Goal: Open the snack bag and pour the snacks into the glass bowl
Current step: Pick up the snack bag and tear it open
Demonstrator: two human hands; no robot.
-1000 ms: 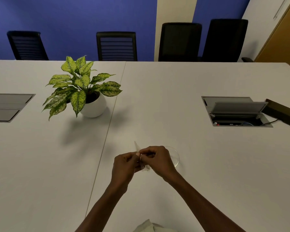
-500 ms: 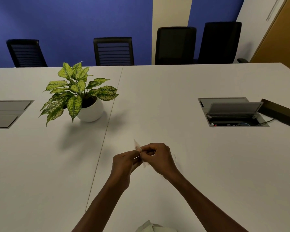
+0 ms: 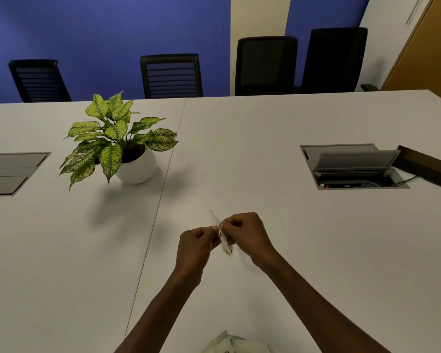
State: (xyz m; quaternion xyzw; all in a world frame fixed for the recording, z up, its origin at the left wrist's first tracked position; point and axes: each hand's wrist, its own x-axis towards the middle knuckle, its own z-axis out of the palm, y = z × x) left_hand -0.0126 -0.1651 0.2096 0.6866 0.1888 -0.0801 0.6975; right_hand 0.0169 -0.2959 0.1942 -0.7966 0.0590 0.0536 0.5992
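Note:
A small clear snack bag (image 3: 223, 238) is held edge-on above the white table (image 3: 316, 250), near the middle of the view. My left hand (image 3: 196, 245) pinches one side of its top and my right hand (image 3: 247, 234) pinches the other side, knuckles close together. A thin strip of the bag sticks up behind my fingers. The glass bowl lies behind my right hand and is almost wholly hidden; I cannot make out its rim.
A potted plant (image 3: 127, 149) stands at the back left. An open cable box (image 3: 351, 166) is sunk in the table at right, with a dark bar (image 3: 428, 169) beside it. A closed hatch (image 3: 8, 171) sits far left. Black chairs line the far edge.
The camera has tilted so the scene sits slightly lower and further left. Both hands stay pinched on the bag, and the bowl rim seen a second ago is now hidden.

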